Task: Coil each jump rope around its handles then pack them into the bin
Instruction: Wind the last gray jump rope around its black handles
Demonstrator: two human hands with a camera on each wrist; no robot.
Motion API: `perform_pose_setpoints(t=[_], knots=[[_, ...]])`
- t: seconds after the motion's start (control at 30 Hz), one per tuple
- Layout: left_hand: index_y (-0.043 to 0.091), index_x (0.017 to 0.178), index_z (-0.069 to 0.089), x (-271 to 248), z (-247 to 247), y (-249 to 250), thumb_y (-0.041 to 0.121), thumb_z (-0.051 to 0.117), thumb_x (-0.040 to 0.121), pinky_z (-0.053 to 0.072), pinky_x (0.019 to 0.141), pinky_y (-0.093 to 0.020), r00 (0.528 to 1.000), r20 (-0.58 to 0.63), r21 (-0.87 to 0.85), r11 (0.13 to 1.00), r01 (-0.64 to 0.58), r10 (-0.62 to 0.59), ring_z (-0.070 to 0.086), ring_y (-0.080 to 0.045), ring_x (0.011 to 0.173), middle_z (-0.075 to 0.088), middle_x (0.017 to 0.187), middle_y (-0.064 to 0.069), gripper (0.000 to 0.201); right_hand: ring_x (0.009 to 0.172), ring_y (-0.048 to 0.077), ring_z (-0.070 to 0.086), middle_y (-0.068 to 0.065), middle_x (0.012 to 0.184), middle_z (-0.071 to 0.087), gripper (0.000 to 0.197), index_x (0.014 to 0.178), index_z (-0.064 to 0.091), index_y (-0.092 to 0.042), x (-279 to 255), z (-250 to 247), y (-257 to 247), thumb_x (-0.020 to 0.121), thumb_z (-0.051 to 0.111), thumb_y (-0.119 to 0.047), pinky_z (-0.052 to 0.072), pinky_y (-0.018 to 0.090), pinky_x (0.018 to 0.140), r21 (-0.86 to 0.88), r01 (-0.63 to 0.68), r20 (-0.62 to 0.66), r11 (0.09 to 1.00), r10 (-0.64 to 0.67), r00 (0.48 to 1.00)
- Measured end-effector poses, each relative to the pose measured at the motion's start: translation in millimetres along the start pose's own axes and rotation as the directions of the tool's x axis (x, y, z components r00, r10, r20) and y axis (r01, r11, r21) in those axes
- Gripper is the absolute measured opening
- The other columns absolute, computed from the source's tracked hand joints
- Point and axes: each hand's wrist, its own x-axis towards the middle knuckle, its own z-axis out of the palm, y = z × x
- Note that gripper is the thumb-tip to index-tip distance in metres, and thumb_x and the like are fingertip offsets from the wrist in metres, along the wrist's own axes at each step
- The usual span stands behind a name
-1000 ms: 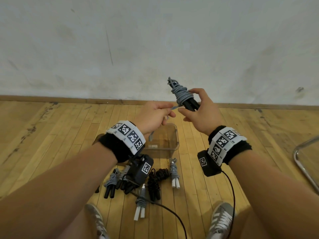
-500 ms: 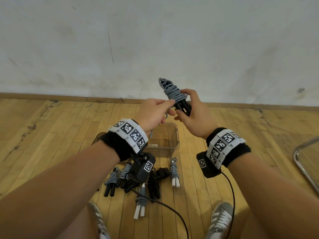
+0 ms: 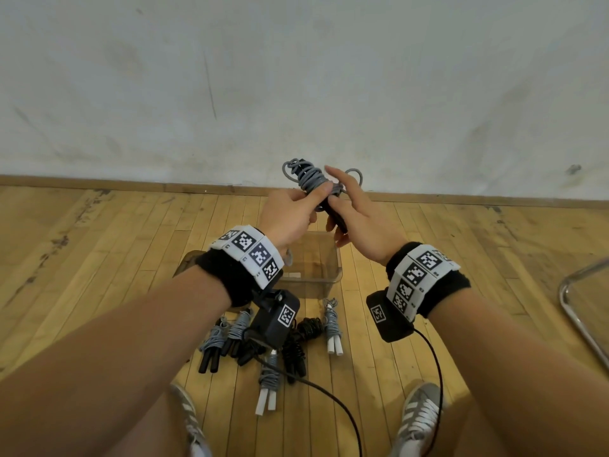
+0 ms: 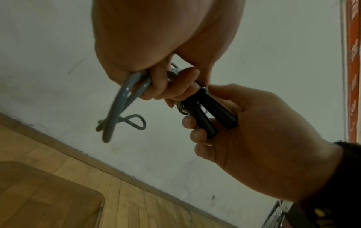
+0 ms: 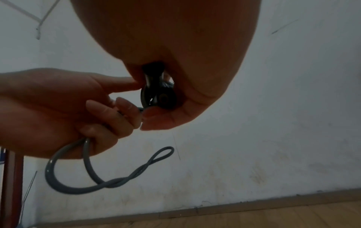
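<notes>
A grey jump rope (image 3: 309,179) is wound round its two black handles (image 4: 207,114), held up in front of the wall. My right hand (image 3: 359,219) grips the handles (image 5: 160,95) from below, index finger stretched out. My left hand (image 3: 293,212) pinches the rope at the coil, and a twisted loose loop (image 5: 117,180) of grey rope (image 4: 117,111) hangs from its curled fingers. The clear plastic bin (image 3: 324,278) stands on the wooden floor under my hands. Several coiled ropes (image 3: 230,338) with black or white handles lie in front of it.
A white wall with a wooden skirting runs behind the hands. A metal chair frame (image 3: 580,311) stands at the right edge. My two grey shoes (image 3: 418,420) are at the bottom, and a black cable (image 3: 329,397) trails over the floor.
The bundle has swung left and lower. My left hand has moved up onto the coil and pinches the rope there. The right index finger has straightened.
</notes>
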Motion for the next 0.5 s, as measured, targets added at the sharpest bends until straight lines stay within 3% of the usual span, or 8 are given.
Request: perform_pose_setpoints(t=[0.07,0.17,0.27,0.33,0.4,0.5], knots=[[0.007,0.099,0.078,1,-1,2,0.054,0.069,0.091,0.039,0.059,-0.026,0.999,0.031,-0.036,0.999,0.007,-0.006,0.049,-0.009,0.052,0.061,0.065,0.000,0.049,0.071,0.018,0.059,0.010,0.085,0.056,0.051,0.156,0.022,-0.045,0,-1,-2,0.110,0.037,-0.029,0.059,0.033,0.062,0.081,-0.011,0.002,0.997,0.011,1.000],[0.018,0.101,0.079,1,-1,7,0.052,0.067,0.094,0.044,0.059,-0.022,0.997,0.080,-0.067,0.998,0.010,-0.005,0.058,-0.011,0.058,0.069,0.074,-0.001,0.037,0.068,0.023,0.057,0.016,0.078,0.056,0.063,0.159,0.008,-0.045,1,-6,-1,0.110,0.040,-0.022,0.062,0.040,0.066,0.051,0.082,-0.013,0.995,-0.082,0.997],[0.015,0.103,0.077,-1,-1,8,0.050,0.066,0.095,0.044,0.052,-0.014,0.998,0.063,-0.050,0.999,0.007,-0.004,0.064,-0.009,0.057,0.073,0.073,-0.002,0.038,0.067,0.028,0.056,0.036,0.090,0.062,0.081,0.157,-0.012,-0.047,3,-10,2,0.107,0.047,-0.022,0.060,0.048,0.070,0.008,0.106,-0.055,0.994,-0.106,0.993],[0.014,0.101,0.077,-2,-1,6,0.047,0.068,0.094,0.045,0.051,-0.015,0.999,0.035,-0.031,1.000,0.006,-0.005,0.063,-0.008,0.056,0.072,0.068,0.000,0.034,0.068,0.027,0.058,0.036,0.094,0.063,0.092,0.157,-0.021,-0.041,6,-10,7,0.105,0.053,-0.024,0.060,0.048,0.074,-0.021,0.050,-0.103,0.999,-0.052,0.993],[0.013,0.100,0.077,-2,-2,5,0.039,0.069,0.096,0.046,0.051,-0.016,0.999,0.034,-0.038,0.999,0.006,-0.004,0.061,-0.008,0.053,0.070,0.065,0.001,0.028,0.070,0.023,0.062,0.028,0.092,0.066,0.094,0.160,-0.016,-0.033,8,-9,12,0.103,0.058,-0.026,0.060,0.049,0.078,-0.038,-0.015,-0.145,0.999,0.009,0.989],[0.013,0.103,0.076,-3,-1,6,0.033,0.067,0.098,0.048,0.053,-0.020,0.998,0.061,-0.047,0.999,0.014,-0.011,0.062,-0.009,0.053,0.071,0.067,0.001,0.023,0.083,0.018,0.067,0.003,0.097,0.070,0.072,0.159,0.023,-0.019,8,-9,12,0.100,0.062,-0.029,0.057,0.049,0.087,-0.142,-0.026,-0.171,0.990,0.001,0.985]])
